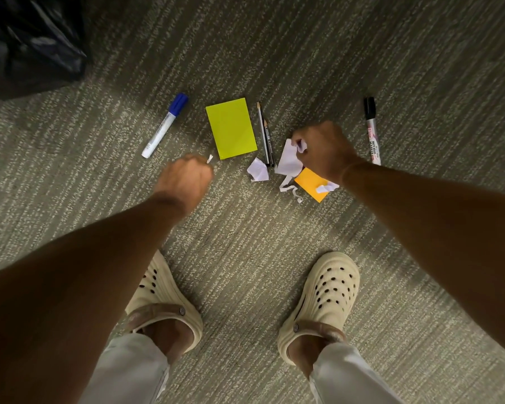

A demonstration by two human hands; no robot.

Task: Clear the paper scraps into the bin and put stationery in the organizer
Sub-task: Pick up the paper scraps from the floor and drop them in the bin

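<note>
On the grey carpet lie a blue-capped marker (164, 125), a yellow-green sticky pad (231, 128), two pencils (265, 134), a black-capped marker (372, 130) and an orange sticky pad (311, 184). White paper scraps lie around: a crumpled one (258, 170), a larger one (287, 160), a strip (292, 191) and a bit on the orange pad (326, 188). My left hand (185, 179) is curled, pinching a small white scrap (209, 158). My right hand (324, 150) grips a crumpled white scrap (301, 145) above the larger one.
A black bin bag (32, 39) sits at the top left corner. My two feet in cream clogs (164, 298) (321, 301) stand on the carpet below the items. Open carpet (420, 53) stretches behind and to the right of the stationery.
</note>
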